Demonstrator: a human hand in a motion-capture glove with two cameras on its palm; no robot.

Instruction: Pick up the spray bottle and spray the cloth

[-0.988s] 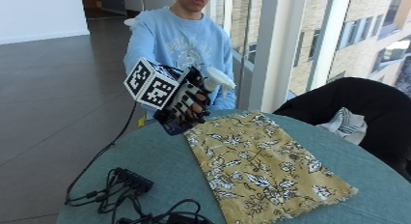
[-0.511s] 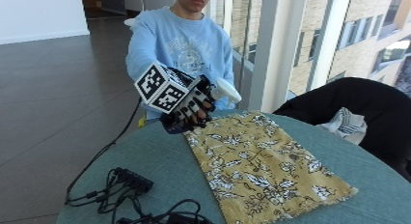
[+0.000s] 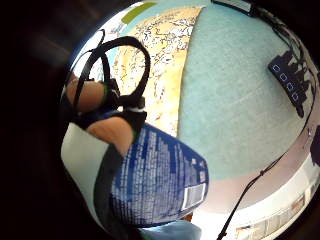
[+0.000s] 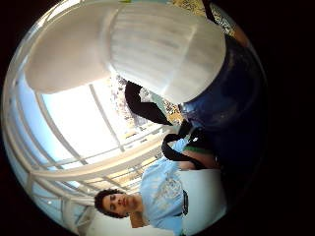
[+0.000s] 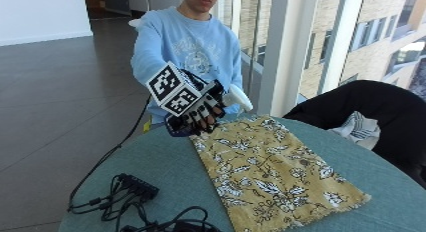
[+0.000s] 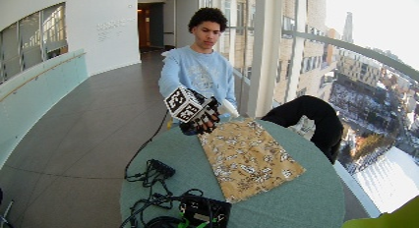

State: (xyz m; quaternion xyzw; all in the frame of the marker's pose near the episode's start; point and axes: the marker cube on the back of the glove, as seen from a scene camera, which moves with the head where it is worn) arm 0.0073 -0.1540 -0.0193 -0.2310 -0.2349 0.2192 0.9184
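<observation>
So the spray bottle [image 5: 219,109] is up off the table [image 5: 133,162], held in the air just past the near short edge of the cloth [image 5: 273,169], on the person's side of it. The gloved right hand [image 5: 200,109] has its fingers curled round the dark blue body, with the white spray head [image 5: 238,97] sticking out toward the cloth. My guess is it handles easy: rigid plastic, probably light to middling depending on how full it is (can't see the fill level at all), and the glossy label could be a bit slick under a glove. Best place to hold it looks like the neck right under the head, so a finger can reach the trigger; I can't tell from here whether one is on it yet. Looks-wise it's a blue bottle with a back label [image 3: 160,180] full of tiny white print and a barcode patch, plus a ribbed white collar [image 4: 162,49] below the nozzle. The cloth is a yellow floral rectangle lying flat, running away from the bottle across the table, soft and thin by the look of it, so spray should soak in fast.
</observation>
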